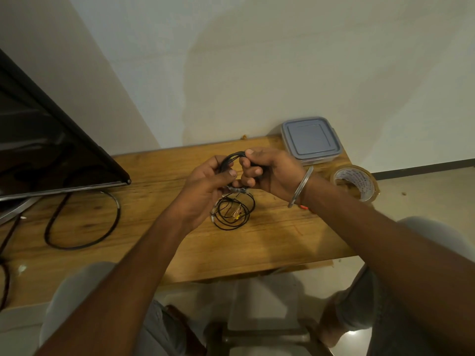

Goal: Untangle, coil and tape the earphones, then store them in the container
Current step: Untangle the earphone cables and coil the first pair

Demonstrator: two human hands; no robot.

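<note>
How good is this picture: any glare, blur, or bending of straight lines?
Head view: dim, warm light; the wide lens bends the monitor edge and wooden table; the floor at lower right shows a bright reflection; the left hand and right hand, both holding the earphone cable, look slightly soft.

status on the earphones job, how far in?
Done: one coil lies on the table, seemingly taped. In hand: the left hand and right hand both grip a second coil of black cable. Left: tape it from the tape roll, then open the container, lid still on, and store both coils.
</note>
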